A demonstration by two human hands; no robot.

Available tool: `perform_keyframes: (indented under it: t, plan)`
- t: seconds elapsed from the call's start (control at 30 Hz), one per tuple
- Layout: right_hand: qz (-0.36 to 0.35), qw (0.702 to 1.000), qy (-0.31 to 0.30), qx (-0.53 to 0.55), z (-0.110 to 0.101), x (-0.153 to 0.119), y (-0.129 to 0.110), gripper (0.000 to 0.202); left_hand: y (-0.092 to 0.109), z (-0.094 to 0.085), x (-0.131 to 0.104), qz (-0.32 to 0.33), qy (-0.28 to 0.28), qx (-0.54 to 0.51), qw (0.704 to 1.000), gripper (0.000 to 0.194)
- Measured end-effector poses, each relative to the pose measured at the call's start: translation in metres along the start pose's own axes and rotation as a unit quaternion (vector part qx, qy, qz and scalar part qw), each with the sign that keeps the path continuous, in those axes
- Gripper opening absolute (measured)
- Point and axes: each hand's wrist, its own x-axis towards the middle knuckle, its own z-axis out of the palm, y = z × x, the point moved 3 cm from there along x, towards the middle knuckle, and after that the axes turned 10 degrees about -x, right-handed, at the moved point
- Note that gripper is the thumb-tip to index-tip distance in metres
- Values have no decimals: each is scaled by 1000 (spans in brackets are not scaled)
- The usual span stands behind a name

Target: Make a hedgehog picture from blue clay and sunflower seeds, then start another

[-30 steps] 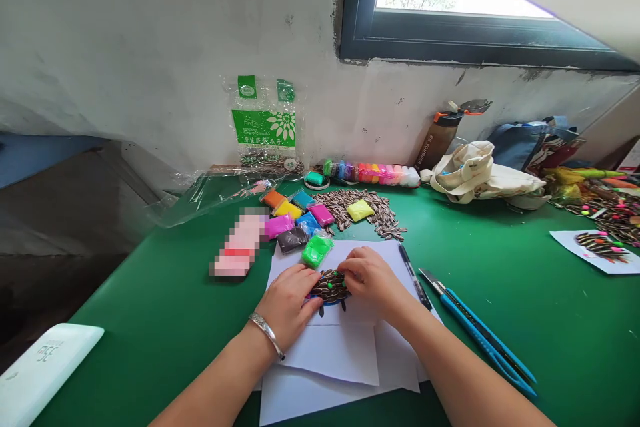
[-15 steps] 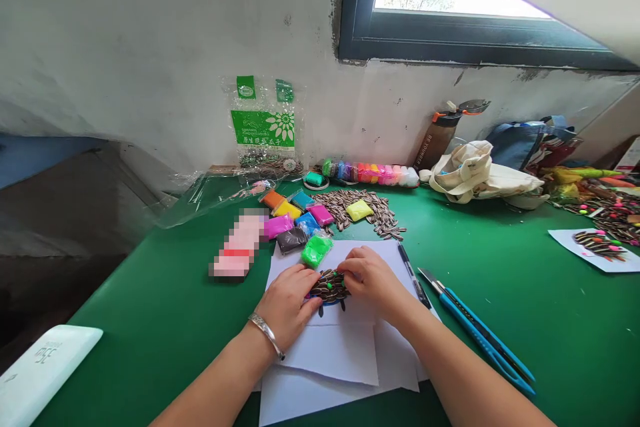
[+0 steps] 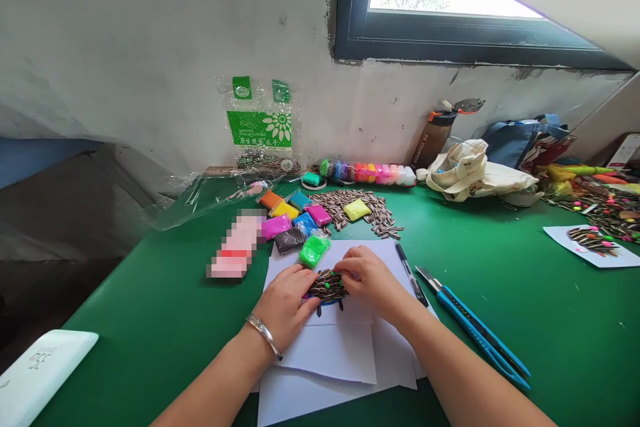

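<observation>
A small figure covered with striped sunflower seeds (image 3: 327, 287) lies on white paper (image 3: 335, 353). Green dots sit among its seeds, a blue edge runs below, and two dark seeds stick out like feet. My left hand (image 3: 287, 300), with a bangle at the wrist, grips the figure's left side, fingers above and thumb below. At the upper right of the figure, my right hand (image 3: 369, 277) has its fingers bent together in a pinch. Whatever lies between those fingertips is hidden. Just behind the hands is a bright green clay packet (image 3: 315, 251).
Several coloured clay packets (image 3: 276, 227) and loose sunflower seeds (image 3: 340, 203) lie behind the paper. To the right are a pen (image 3: 411, 270) and a blue utility knife (image 3: 475, 323) with its blade out. Another seed figure (image 3: 593, 240) rests on a card at far right.
The whole view has shifted slightly. Both hands stay at the seed figure in nearly the same pose; the right fingertips remain at its upper right.
</observation>
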Motion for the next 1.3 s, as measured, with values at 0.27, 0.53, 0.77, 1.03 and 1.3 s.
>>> perform_keyframes:
  t: [0.27,0.53,0.77,1.03,1.3]
  plan:
    - [-10,1000,-2,-15,3,0,-1,32,0,0,-1,5,3,3,1000,36]
    - [-14,1000,-18,-22,5,1,-5,30,-1,-1,-1,0,7,0,1000,36]
    - [7,1000,-14,-13,-5,-1,1,29,-1,0,-1,1,7,-6,1000,35]
    - [-40,997,-60,-31,-22,-10,-2,29,1,-2,-1,-2,0,-14,1000,34]
    - [-70,991,-91,-64,-21,-13,-7,30,-1,0,-1,1,6,-14,1000,35]
